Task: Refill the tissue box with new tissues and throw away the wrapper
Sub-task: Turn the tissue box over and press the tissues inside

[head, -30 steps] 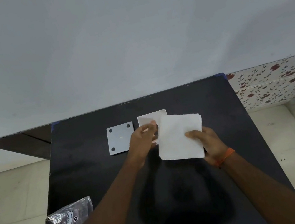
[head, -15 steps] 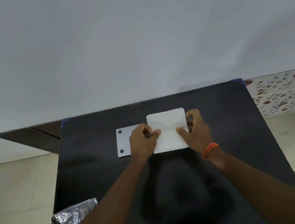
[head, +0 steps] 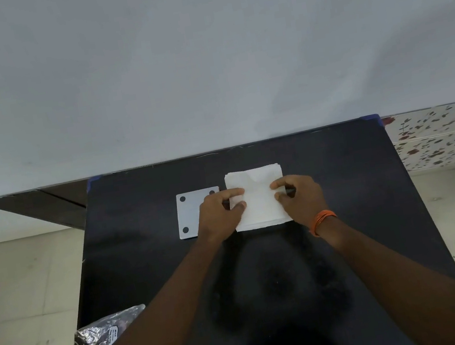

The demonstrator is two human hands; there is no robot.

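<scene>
A square stack of white tissues [head: 257,197] lies over the spot where the white tissue box stood, so the box is hidden beneath it. My left hand [head: 219,214] grips the stack's left edge and my right hand [head: 299,198] grips its right edge; an orange band circles the right wrist. The stack's top sheet dips a little in the middle. The grey square box lid [head: 189,213], with dark round feet at its corners, lies flat just left of the stack, partly under my left hand. A crumpled dark printed wrapper [head: 98,341] rests at the table's near left corner.
The black table [head: 347,212] stands against a grey wall. Pale floor tiles lie to the left and right. A speckled white and red tiled ledge [head: 443,136] runs along the right side.
The tissue stack went from my right hand's hold at the right onto the box, covering it. My left hand came off the box rim and now grips the stack's left edge.
</scene>
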